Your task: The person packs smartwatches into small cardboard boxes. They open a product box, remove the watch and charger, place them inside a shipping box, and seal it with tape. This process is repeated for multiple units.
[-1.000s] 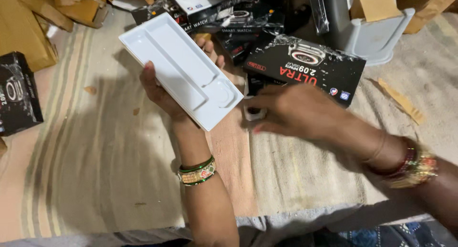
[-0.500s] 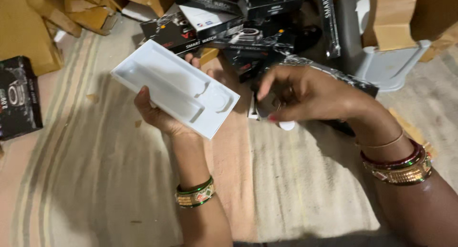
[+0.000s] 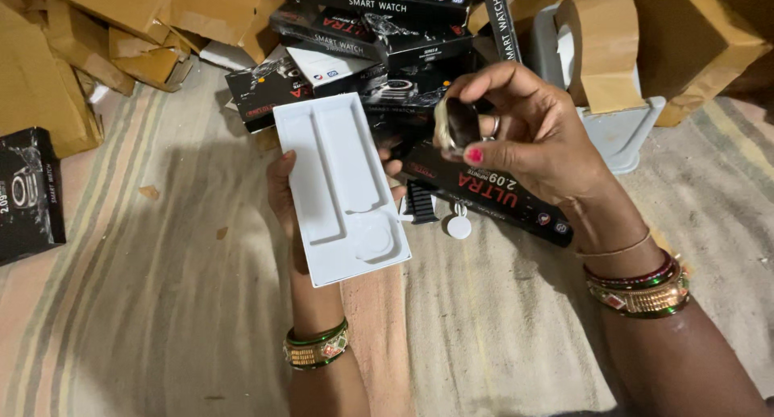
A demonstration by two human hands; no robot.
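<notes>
My left hand (image 3: 284, 193) holds a white moulded plastic tray (image 3: 339, 187) from below, its recessed side facing up with long slots and a round well. My right hand (image 3: 532, 139) is raised above the pile and pinches a small dark watch body with a pale rim (image 3: 456, 125) between thumb and fingers. A black strap piece (image 3: 419, 202) and a round white charger puck (image 3: 459, 226) hang or lie just below it, over the striped mat. A long black box with red lettering (image 3: 484, 193) lies under my right hand.
A heap of black watch boxes (image 3: 379, 42) fills the top centre. Brown cardboard cartons (image 3: 97, 38) stand at the top left, another black box (image 3: 28, 193) at the left edge. A grey plastic holder with a tape roll (image 3: 605, 78) sits at the top right.
My right hand has lifted from the black box with the watch body, turning it up. The white tray has swung more upright toward the middle.
</notes>
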